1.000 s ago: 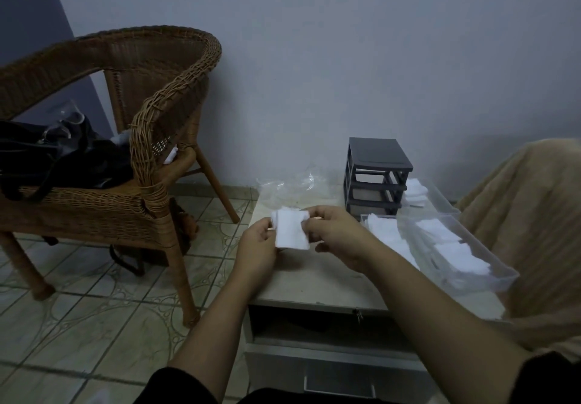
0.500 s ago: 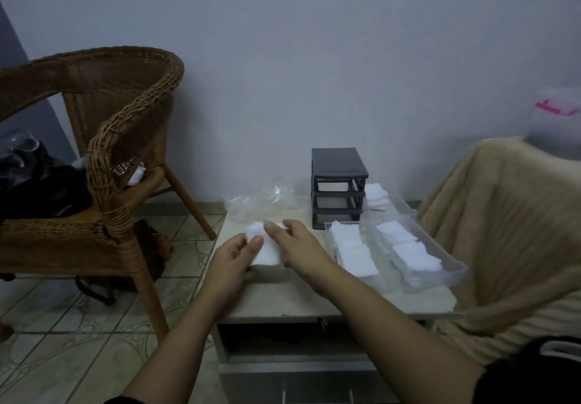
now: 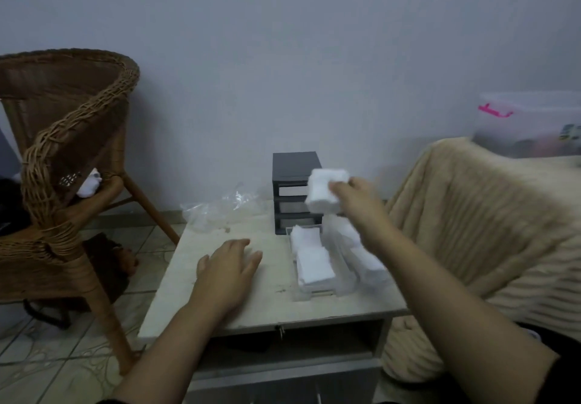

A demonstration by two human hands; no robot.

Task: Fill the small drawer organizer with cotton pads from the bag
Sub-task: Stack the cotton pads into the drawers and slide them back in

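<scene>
A dark grey drawer organizer stands at the back of the small table, its slots without drawers. My right hand holds a stack of white cotton pads in the air, in front of the organizer's right side. Two clear drawers lie on the table in front of the organizer: one shows white pads, the other is partly hidden by my right forearm. My left hand rests flat on the table, fingers spread. The clear plastic bag lies crumpled at the table's back left.
A wicker chair stands to the left with dark things on its seat. On the right a beige blanket covers furniture, with a clear storage box on top. An open shelf lies under the table top.
My right hand has lifted the pad stack away from my left hand and carried it up and to the right, toward the organizer. My left hand has dropped flat onto the table.
</scene>
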